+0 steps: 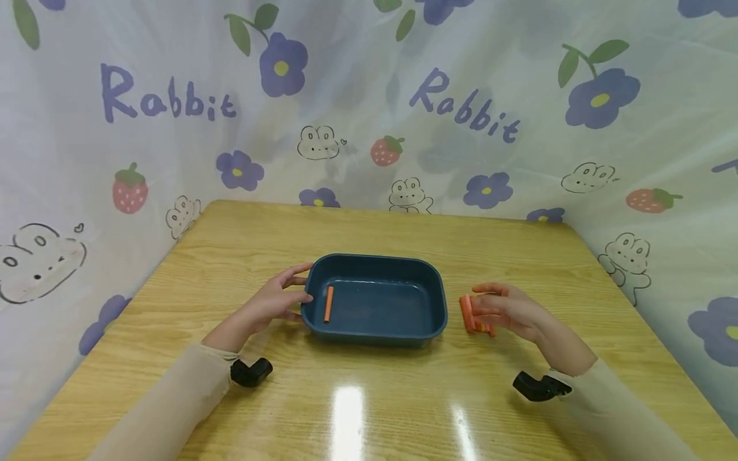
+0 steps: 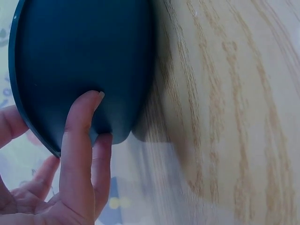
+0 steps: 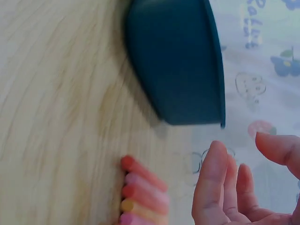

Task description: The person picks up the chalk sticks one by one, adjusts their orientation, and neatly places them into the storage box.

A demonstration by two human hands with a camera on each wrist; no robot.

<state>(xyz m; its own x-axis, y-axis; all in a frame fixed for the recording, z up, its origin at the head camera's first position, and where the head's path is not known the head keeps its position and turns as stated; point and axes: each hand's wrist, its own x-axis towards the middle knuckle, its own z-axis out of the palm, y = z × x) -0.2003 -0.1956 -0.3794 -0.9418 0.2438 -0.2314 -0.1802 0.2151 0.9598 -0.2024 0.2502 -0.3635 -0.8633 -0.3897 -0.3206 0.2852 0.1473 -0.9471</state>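
Note:
A dark blue plastic basin (image 1: 375, 335) stands on the table with one orange chalk stick (image 1: 328, 304) lying inside near its left end. My left hand (image 1: 275, 299) holds the basin's left end, its thumb over the rim and other fingers against the outer wall (image 2: 117, 56). To the basin's right, several chalk sticks (image 1: 467, 314) in red, pink and yellow-orange lie side by side in a row. Just above them is my right hand (image 1: 512, 312), fingers loosely bent and thumb apart, with nothing between them. The row's ends show in the right wrist view, below the hand's fingers (image 3: 211, 183).
The wooden table (image 1: 277, 230) has a light grain and glossy reflections near its front. A white cloth (image 1: 357, 77) printed with rabbits, flowers and strawberries hangs behind and at both sides. Small black devices (image 1: 251, 372) are strapped to both wrists.

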